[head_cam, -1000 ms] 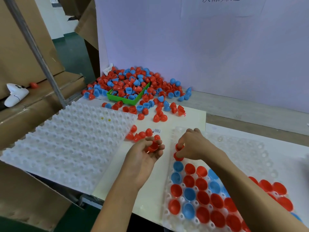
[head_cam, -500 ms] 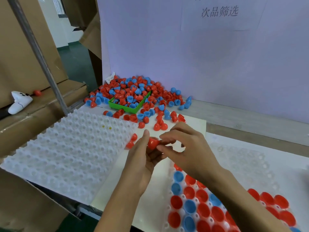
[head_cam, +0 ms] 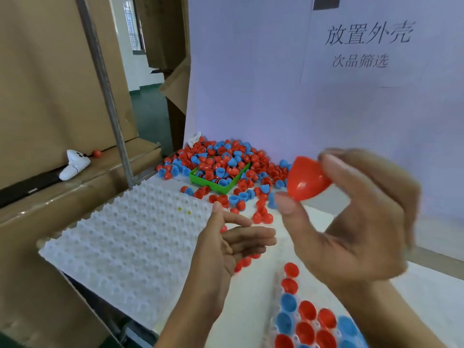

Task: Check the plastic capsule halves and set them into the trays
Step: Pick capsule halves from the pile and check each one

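The right hand (head_cam: 351, 222) pinches a red capsule half (head_cam: 307, 179) raised for inspection, well above the part-filled tray (head_cam: 278, 297) directly below it. The left hand (head_cam: 226, 247) lies open, palm up, holding nothing.

Right grip (head_cam: 351, 217) pinching — left grip (head_cam: 226, 244) slack.

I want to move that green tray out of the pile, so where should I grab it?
Pinch the green tray by its near corner wall, coming from the front. That corner juts out of the capsule pile towards you with its rim exposed; halves crowd the other sides.
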